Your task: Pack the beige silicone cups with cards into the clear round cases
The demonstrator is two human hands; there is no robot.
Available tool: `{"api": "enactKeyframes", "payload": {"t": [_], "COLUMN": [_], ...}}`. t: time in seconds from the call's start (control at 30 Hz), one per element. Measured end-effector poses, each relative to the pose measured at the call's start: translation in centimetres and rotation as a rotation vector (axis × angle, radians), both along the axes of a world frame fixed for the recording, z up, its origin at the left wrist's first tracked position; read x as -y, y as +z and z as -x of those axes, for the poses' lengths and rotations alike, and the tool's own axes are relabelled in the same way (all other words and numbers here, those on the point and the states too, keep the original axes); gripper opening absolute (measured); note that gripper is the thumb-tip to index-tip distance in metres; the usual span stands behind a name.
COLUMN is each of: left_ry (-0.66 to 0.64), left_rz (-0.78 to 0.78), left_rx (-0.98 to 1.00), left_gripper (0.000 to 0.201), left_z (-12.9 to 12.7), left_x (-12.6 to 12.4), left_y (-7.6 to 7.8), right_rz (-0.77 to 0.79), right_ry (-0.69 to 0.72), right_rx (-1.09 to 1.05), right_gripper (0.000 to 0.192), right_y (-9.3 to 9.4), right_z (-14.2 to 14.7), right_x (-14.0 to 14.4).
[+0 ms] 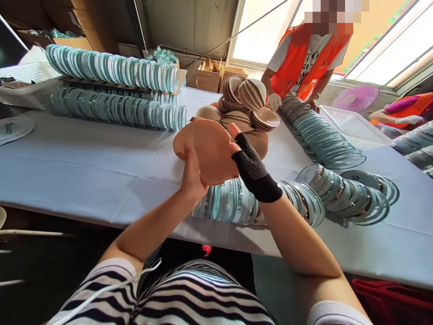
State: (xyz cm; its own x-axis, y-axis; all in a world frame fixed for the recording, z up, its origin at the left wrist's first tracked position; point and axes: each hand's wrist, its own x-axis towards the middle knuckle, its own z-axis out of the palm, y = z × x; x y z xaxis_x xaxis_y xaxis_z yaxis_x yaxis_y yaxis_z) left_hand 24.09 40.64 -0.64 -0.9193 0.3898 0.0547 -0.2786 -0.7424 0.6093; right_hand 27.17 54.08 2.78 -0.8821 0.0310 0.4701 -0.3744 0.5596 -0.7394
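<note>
Round tan pad [206,151], smooth and slightly cupped, held upright above the table edge, face toward the camera, pinched at four and seven o'clock.

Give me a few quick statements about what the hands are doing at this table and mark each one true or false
1. Both hands hold one tan round pad. True.
2. The left hand wears a black glove. False: it is bare; the right hand wears the glove.
3. The pad lies flat on the table. False: it is held above it.
4. Rows of clear round cases stand at the far left. True.
</note>
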Motion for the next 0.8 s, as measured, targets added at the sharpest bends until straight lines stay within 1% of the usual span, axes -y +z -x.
{"api": "enactKeyframes", "payload": {"t": [0.07, 0.13, 0.17, 0.23, 0.3, 0.37, 0.43, 0.47, 0.53, 0.6, 0.63, 0.7, 0.73, 0.8], "left_ry": [0.015, 0.042, 0.032, 0.012, 0.047, 0.122, 0.148, 0.151, 0.173, 0.161, 0.144, 0.094, 0.071, 0.035], "left_rz": [-0.010, -0.040, -0.066, -0.109, -0.091, -0.020, 0.049, 0.073, 0.097, 0.101, 0.098, 0.090, 0.086, 0.078], "left_rx": [0.049, 0.071, 0.059, 0.031, 0.075, 0.198, 0.308, 0.346, 0.396, 0.414, 0.411, 0.403, 0.404, 0.416], "left_gripper": [0.056, 0.058, 0.063, 0.074, 0.079, 0.075, 0.071, 0.069, 0.065, 0.064, 0.065, 0.068, 0.069, 0.069], "left_z": [0.2, 0.7, 1.0, 2.0, 3.1, 4.1, 4.7, 4.8, 4.9, 4.9, 4.9, 4.9, 5.0, 5.1], "left_x": [-0.1, 0.1, 0.3, 1.1, 2.4, 3.9, 5.2, 5.7, 6.2, 6.4, 6.3, 6.2, 6.1, 6.0], "left_y": [0.1, 0.6, 1.0, 1.7, 2.1, 1.9, 1.3, 0.9, 0.3, -0.1, -0.3, -0.4, -0.4, -0.6], "right_rz": [-0.031, -0.097, -0.147, -0.258, -0.454, -0.709, -0.874, -0.908, -0.945, -0.982, -0.997, -1.023, -1.032, -1.047], "right_ry": [0.059, 0.093, 0.105, 0.088, 0.009, -0.088, -0.112, -0.102, -0.083, -0.097, -0.112, -0.137, -0.144, -0.156], "right_rx": [0.033, -0.008, -0.032, -0.024, 0.089, 0.243, 0.351, 0.383, 0.412, 0.425, 0.430, 0.440, 0.442, 0.428], "right_gripper": [0.064, 0.068, 0.070, 0.065, 0.054, 0.043, 0.034, 0.033, 0.037, 0.036, 0.032, 0.021, 0.019, 0.024], "right_y": [0.2, 0.5, 0.7, 1.1, 1.1, 0.3, -0.9, -1.6, -2.7, -3.1, -2.9, -1.8, -0.9, 1.6], "right_z": [0.6, 1.5, 2.2, 4.2, 6.6, 8.5, 9.4, 9.6, 9.7, 9.9, 10.2, 11.0, 11.3, 11.8], "right_x": [0.2, 0.1, -0.2, -1.4, -3.3, -5.2, -6.5, -6.9, -7.3, -7.5, -7.7, -8.2, -8.5, -8.7]}}
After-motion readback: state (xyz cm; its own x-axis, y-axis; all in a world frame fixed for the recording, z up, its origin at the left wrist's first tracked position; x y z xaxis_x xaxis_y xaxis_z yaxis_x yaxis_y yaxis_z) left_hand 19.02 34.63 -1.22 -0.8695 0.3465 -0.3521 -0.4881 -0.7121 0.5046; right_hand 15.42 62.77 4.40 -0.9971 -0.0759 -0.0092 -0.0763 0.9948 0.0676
